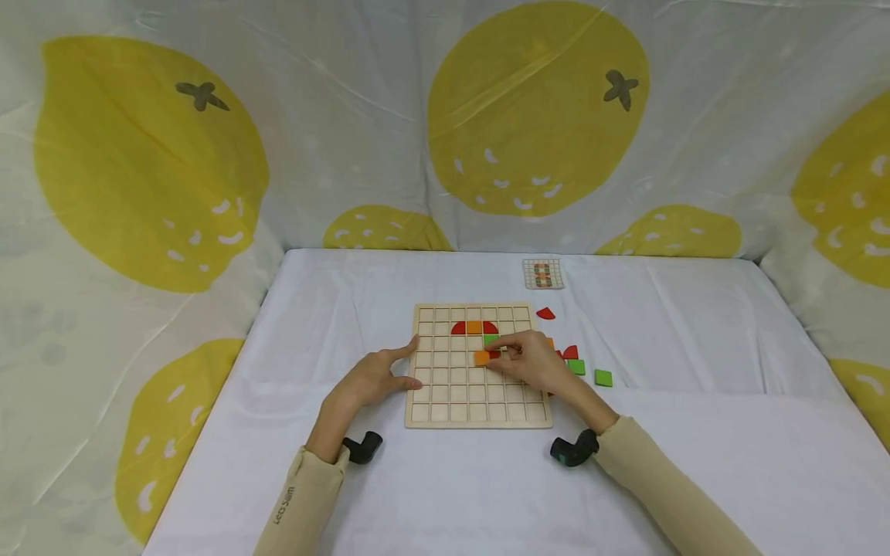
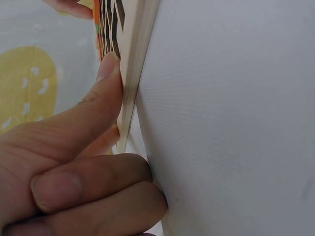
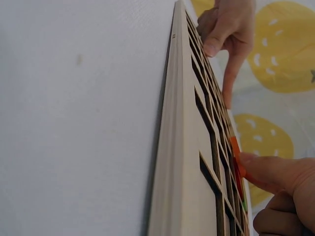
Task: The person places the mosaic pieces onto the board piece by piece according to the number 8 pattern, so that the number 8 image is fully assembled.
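Note:
A square wooden grid board point(image 1: 457, 392) lies on the table. The thumb and index finger of my left hand point(image 1: 367, 377) touch its left edge, with the other fingers folded beneath in the left wrist view. Over the board's middle, my right hand point(image 1: 534, 361) pinches an orange square tile point(image 1: 481, 358) between thumb and fingertips. Whether that tile sits inside a cell I cannot tell. A red piece point(image 1: 494, 354) beside it is partly hidden by the fingers. Further up, an orange square point(image 1: 474, 327) lies between two red quarter-circles point(image 1: 458, 329), above a green square point(image 1: 490, 340).
Loose pieces lie right of the board: a red quarter-circle point(image 1: 545, 313), another red one point(image 1: 571, 352), green squares point(image 1: 602, 378), and others partly behind the right hand. A small pattern card point(image 1: 542, 274) lies behind the board. Lemon-printed cloth point(image 1: 361, 116) hangs around the white table.

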### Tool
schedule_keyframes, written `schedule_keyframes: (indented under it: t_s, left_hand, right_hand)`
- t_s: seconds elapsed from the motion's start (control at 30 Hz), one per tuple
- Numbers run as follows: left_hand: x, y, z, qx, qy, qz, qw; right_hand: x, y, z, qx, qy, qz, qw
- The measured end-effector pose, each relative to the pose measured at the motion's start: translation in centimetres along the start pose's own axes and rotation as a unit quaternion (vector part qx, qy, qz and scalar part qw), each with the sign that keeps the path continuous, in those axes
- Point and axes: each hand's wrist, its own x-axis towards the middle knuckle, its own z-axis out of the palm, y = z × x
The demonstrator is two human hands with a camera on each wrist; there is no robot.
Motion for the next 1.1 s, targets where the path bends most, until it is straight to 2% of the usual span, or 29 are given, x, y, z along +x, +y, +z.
schedule_keyframes:
  t_s: [0.33,0.7,1.1]
  left_hand:
    - [-0.1,0.1,0.0,0.004,0.002,-0.001,1.0000]
    - [-0.1,0.0,0.0,0.005,0.004,0.001,1.0000]
    - [-0.1,0.1,0.0,0.004,0.004,-0.001,1.0000]
  right_hand:
    - [0.5,-0.4,0.4,-0.022,0.005,-0.017,1.000]
    - [0.7,-0.4,0.9,-0.019,0.012,-0.019,1.000]
    - [0.7,-0.7,1.2,-0.017,0.011,-0.003,1.000]
